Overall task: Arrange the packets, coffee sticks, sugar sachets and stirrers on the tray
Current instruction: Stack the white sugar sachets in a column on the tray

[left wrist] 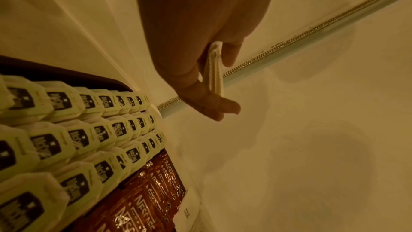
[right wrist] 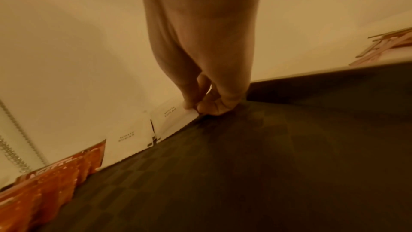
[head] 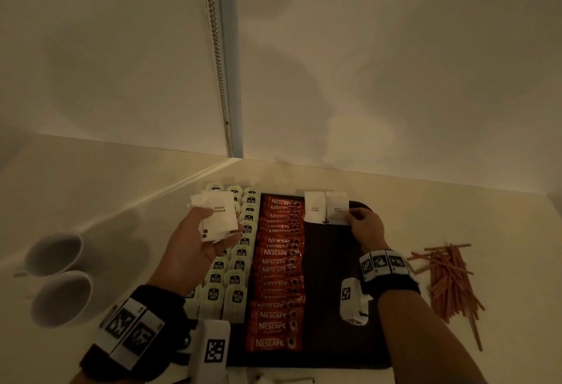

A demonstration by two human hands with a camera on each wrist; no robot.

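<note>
Now right hand (head: 365, 227) pinching sugar sachet (head: 337, 208) at tray (head: 331, 262) far edge, left hand (head: 194, 250) gripping sachet stack (head: 219, 216).

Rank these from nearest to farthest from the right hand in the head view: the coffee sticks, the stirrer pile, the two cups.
From the right hand:
1. Coffee sticks, on the tray just to its left.
2. Stirrer pile, off the tray on the counter to its right, a little farther.
3. Two cups, far left on the counter.
</note>
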